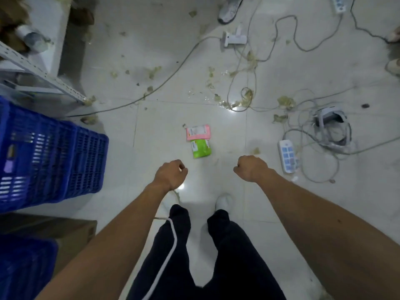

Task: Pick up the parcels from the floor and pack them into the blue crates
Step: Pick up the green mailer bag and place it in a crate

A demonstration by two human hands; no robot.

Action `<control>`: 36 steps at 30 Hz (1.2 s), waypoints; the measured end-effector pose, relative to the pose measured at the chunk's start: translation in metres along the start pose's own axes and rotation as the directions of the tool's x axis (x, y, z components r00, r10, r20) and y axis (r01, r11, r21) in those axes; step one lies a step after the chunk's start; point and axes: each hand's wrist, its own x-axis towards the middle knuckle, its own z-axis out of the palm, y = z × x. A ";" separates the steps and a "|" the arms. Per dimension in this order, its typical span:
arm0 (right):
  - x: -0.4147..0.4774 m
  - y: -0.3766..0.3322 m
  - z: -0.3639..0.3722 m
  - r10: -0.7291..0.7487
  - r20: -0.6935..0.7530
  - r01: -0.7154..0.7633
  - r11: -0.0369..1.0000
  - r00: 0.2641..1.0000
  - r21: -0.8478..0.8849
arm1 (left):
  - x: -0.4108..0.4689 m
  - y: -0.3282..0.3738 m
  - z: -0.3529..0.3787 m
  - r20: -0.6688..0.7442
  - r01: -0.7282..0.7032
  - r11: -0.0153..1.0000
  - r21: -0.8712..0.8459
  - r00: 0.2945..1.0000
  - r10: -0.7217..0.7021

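Observation:
Two small parcels lie on the pale tiled floor ahead of me: a pink parcel point(198, 132) with a white label, and a green parcel point(200, 148) touching its near edge. My left hand point(170, 174) hangs just below and left of them, fingers loosely curled and holding nothing. My right hand point(251, 167) hangs to their lower right, also loosely curled and empty. A blue slatted crate point(65, 161) stands at the left, with a purple item showing through its wall. A second blue crate point(26, 267) sits at the lower left.
A brown cardboard box point(71, 232) sits between the crates. Tangled cables, a white power strip point(287, 155) and a grey device point(331, 121) cover the floor at the right. A metal shelf frame point(43, 74) stands at the upper left. Another person's shoe point(229, 9) is at the top.

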 end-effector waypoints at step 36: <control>0.532 0.012 0.287 0.262 -0.087 -0.101 0.628 0.961 0.772 | 0.505 -0.132 0.321 -0.002 0.347 0.667 -0.659 0.887 -0.463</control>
